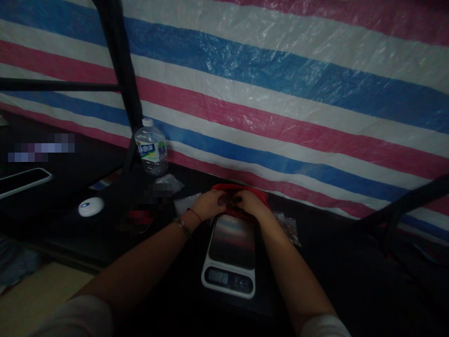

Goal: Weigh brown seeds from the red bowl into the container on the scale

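In the head view, your two hands meet over the opening of a red bag [262,196], which sits just behind the far end of a kitchen scale [233,243], straight ahead of you. Your left hand [209,204] comes in from the left side of the bag, fingers bent over the dark pieces [230,201] in its mouth. Your right hand [250,202] reaches in from the other side, its fingers also curled down toward those pieces. The light is too dim to tell whether either hand has a piece pinched or how wide the fingers stand. A beaded bracelet [182,228] circles your left wrist.

The scale's bare plate faces up, and its display [218,276] is lit, too blurred to read. Small clear bags [292,229] with brown bits lie beside your right forearm; a pale bag [184,204] lies near your left hand. Farther left on the black table [322,267] stand a clear bottle [151,150] with a label and a rounded white gadget [91,207], with a phone [26,180] beyond it. A striped plastic sheet [280,117] hangs behind.
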Action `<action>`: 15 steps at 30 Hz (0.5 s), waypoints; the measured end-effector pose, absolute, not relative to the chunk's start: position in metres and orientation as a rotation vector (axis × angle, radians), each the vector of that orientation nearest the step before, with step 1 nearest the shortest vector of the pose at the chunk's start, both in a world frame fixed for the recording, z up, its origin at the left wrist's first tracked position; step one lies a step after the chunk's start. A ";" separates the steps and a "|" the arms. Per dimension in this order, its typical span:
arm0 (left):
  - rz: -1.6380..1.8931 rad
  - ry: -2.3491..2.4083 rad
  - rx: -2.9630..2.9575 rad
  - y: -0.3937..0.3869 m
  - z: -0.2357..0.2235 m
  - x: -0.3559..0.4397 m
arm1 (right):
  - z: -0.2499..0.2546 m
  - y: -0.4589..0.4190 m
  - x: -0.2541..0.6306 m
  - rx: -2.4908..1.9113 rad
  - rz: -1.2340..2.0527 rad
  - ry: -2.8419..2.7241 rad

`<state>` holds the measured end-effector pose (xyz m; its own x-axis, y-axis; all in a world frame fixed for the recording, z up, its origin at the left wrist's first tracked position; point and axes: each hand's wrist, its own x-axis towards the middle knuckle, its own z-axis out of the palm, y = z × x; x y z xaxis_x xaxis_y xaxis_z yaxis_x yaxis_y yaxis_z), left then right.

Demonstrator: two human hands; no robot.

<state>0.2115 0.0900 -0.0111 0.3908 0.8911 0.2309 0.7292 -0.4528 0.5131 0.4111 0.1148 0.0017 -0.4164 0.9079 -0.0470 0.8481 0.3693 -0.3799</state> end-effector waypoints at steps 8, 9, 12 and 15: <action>0.721 1.367 2.395 0.094 -0.019 0.217 | 0.018 0.114 0.411 -1.450 0.503 -2.227; 0.724 1.361 2.389 0.095 -0.019 0.218 | 0.018 0.114 0.409 -1.412 0.527 -2.203; 0.735 1.348 2.379 0.094 -0.018 0.218 | 0.018 0.112 0.403 -1.355 0.549 -2.181; 0.737 1.358 2.375 0.093 -0.014 0.219 | 0.018 0.110 0.399 -1.352 0.555 -2.189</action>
